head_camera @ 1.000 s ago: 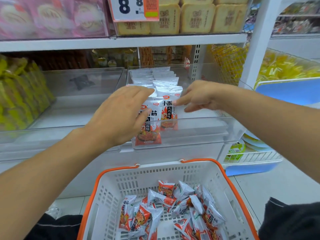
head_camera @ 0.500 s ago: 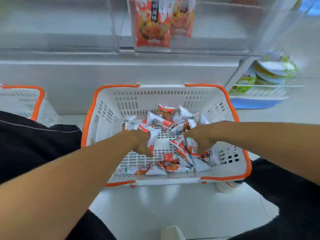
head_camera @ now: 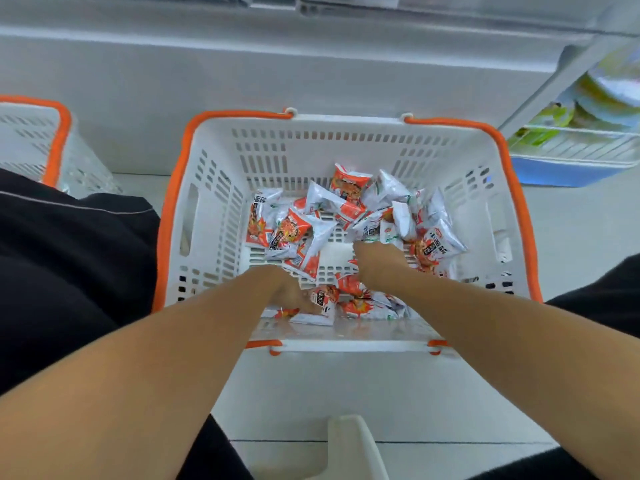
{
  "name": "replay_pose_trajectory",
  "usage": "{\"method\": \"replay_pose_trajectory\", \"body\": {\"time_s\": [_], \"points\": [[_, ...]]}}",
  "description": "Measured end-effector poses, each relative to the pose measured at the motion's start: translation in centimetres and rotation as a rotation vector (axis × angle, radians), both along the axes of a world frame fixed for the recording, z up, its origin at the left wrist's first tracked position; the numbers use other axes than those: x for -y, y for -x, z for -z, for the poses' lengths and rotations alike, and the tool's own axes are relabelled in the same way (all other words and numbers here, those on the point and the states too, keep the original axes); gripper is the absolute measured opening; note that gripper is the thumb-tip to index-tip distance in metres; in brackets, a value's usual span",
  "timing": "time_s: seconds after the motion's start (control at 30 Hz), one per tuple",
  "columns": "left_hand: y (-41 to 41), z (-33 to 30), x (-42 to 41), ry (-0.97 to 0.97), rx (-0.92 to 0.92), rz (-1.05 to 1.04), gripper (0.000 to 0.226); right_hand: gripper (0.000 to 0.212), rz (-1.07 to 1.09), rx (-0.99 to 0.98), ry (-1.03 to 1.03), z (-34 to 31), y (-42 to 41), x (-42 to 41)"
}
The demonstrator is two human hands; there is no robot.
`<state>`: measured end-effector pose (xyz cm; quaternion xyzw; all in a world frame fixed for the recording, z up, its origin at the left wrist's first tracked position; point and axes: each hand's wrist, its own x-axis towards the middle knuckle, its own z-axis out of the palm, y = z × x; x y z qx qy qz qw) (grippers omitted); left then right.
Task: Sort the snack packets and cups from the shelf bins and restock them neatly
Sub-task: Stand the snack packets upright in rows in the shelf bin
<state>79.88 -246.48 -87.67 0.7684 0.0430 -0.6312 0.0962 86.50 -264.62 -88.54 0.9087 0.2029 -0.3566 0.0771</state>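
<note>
Shop aisle: orange-rimmed shopping basket (head_camera: 346, 150) of snack packets (head_camera: 301, 233), white shelving (head_camera: 242, 64), stocked wire shelf (head_camera: 571, 140).

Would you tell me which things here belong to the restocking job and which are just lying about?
Job: snack packets; white basket holding them; left hand and right hand reaching among them.
Lying about: second basket; blue tray; white object on the floor.
</note>
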Motion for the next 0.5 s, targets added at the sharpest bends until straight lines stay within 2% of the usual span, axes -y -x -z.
{"method": "replay_pose_trajectory", "body": {"time_s": [0.07,0.1,0.2,0.3,0.4,0.5], "points": [[0.2,-0.4,-0.6,-0.051,-0.049,0.04,0.117,0.024,-0.056,-0.067,-0.036,-1.0,-0.8,-0.4],[0.3,-0.6,-1.0,-0.067,-0.079,0.041,0.116,0.024,-0.064,-0.115,-0.066,-1.8,-1.3,-0.6],[0.2,-1.0,-2.0,-0.089,-0.13,-0.077,0.089,0.033,0.064,-0.34,-0.161,-5.6,-2.8,-1.3],[-0.2,-3.3,-2.7,-0.037,-0.118,-0.165,0.077,0.029,0.218,-0.506,-0.257,-10.5,-4.0,-1.2],[-2.2,-8.3,-3.3,0.123,-0.007,-0.49,0.063,0.02,0.287,-0.584,-0.356,-16.3,-5.8,-0.4],[-5.6,-15.6,-3.9,0.377,0.065,-0.807,0.033,0.021,0.332,-0.596,-0.437,-23.9,-7.3,1.2]]}}
